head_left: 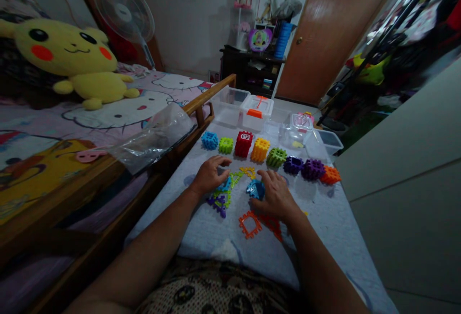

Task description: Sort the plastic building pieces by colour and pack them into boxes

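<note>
My left hand [212, 174] is open, thumb and fingers apart. It hovers beside a blue interlocking toy piece [224, 184], which lies among lime green pieces [236, 178] and purple pieces [217, 203]. My right hand [276, 193] has its thumb and fingers around another blue interlocking piece [255, 189] on the cloth. Between the hands, a little farther off, are yellow pieces [248, 172]. Nearer to me lies an orange square frame piece [249, 224]; an orange triangular piece [272, 227] is partly covered by my right hand.
Behind the hands runs a row of same-coloured stacks, among them a red stack [243, 144], a yellow stack [260, 150] and an orange stack [330, 175]. Clear plastic boxes [230, 107] stand at the far end. A wooden bed rail [201, 107] borders the left side.
</note>
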The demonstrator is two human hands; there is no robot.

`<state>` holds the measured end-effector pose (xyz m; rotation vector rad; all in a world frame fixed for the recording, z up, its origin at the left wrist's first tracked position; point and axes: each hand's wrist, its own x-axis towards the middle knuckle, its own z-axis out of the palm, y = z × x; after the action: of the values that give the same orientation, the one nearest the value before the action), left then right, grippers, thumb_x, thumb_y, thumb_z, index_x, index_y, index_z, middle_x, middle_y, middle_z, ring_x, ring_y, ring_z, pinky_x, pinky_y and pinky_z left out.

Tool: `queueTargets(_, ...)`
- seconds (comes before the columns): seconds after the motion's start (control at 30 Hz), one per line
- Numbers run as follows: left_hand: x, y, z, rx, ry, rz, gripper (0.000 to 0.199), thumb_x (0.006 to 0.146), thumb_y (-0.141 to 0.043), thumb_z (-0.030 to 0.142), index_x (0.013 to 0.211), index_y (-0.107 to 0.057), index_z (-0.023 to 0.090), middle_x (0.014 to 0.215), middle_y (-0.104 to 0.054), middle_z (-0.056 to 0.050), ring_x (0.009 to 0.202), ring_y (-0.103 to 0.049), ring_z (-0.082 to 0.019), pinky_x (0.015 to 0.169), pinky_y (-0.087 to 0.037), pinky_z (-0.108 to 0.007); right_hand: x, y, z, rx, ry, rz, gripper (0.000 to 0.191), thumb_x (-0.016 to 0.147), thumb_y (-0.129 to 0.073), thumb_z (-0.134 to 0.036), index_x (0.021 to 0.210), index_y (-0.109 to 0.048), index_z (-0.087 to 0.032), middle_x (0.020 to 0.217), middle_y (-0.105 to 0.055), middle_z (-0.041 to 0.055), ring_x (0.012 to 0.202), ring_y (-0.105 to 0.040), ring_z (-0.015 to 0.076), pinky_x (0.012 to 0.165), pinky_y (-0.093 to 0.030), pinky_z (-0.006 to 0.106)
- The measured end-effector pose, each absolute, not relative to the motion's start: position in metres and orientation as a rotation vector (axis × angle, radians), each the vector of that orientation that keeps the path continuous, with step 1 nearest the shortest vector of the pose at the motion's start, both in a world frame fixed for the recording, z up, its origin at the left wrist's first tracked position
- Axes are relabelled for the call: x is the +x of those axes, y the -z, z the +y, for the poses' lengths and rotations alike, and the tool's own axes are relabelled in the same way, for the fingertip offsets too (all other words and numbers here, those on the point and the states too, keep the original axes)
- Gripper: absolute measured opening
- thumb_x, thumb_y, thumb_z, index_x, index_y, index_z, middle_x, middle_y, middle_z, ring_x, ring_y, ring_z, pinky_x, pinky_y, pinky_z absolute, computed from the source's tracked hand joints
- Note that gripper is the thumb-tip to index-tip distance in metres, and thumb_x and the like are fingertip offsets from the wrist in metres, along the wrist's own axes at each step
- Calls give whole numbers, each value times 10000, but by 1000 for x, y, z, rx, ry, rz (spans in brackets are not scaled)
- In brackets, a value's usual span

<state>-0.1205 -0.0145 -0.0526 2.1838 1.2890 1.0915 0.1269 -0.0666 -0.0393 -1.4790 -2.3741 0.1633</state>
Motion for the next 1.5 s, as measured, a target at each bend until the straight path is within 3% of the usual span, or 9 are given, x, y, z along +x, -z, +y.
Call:
queueTargets(0.3,-111,44,-20,2308,-978,1260,261,796,-620,168,1055,-640,190,1056,-684,-68,1032,-625,-227,955,-499,-405,122,48,-65,-1499,-149,-2362,527,697,-625,-288,1192,-514,-145,1037,-589,136,1000,-525,312,883,-420,455)
queueTargets(0.57,-95,28,-33,2543,-590,968,549,761,-742,282,1271,-555,206,1295,-602,-103,1222,-520,-277,1069,-407,-445,122,48,-66,-1434,-210,-2383,558,739,-612,-341,1243,-483,-141,1102,-591,142,1028,-532,310,906,-419,454)
queueTargets(0.73,-82,18,-33,2587,-382,919,628,714,-794,312,1277,-538,202,1303,-591,-108,1226,-510,-286,1085,-381,-445,125,47,-64,-1445,-188,-2373,571,736,-636,-384,1230,-496,-134,1066,-611,148,1030,-544,323,905,-419,470)
queueTargets(0.9,-69,12,-27,2643,-223,917,610,723,-777,323,1265,-530,194,1290,-582,-112,1205,-517,-284,1050,-399,-420,126,46,-63,-1485,-220,-2369,537,722,-649,-362,1193,-519,-140,1089,-614,153,1050,-545,327,926,-416,473)
queueTargets(1.1,-54,11,-17,2732,-97,900,566,667,-806,303,1171,-578,185,1231,-585,-106,1138,-535,-280,978,-425,-376,139,40,-59,-1328,-443,-2265,653,709,-656,-295,1313,-446,-166,1126,-601,133,1064,-559,301,964,-412,493)
queueTargets(1.27,-43,12,-11,2832,26,879,442,673,-791,341,1059,-639,189,1126,-608,-109,1059,-548,-287,923,-439,-385,152,31,-52,-1313,-515,-2022,547,724,-557,-194,1263,-473,-167,1006,-603,82,906,-584,220,817,-485,384)
queueTargets(1.5,-36,14,-7,2893,14,848,301,670,-767,308,941,-666,222,1063,-639,-99,994,-564,-278,841,-461,-372,152,36,-46,-1366,-484,-1929,439,722,-516,-136,1159,-534,-161,867,-617,37,737,-577,160,684,-463,296)
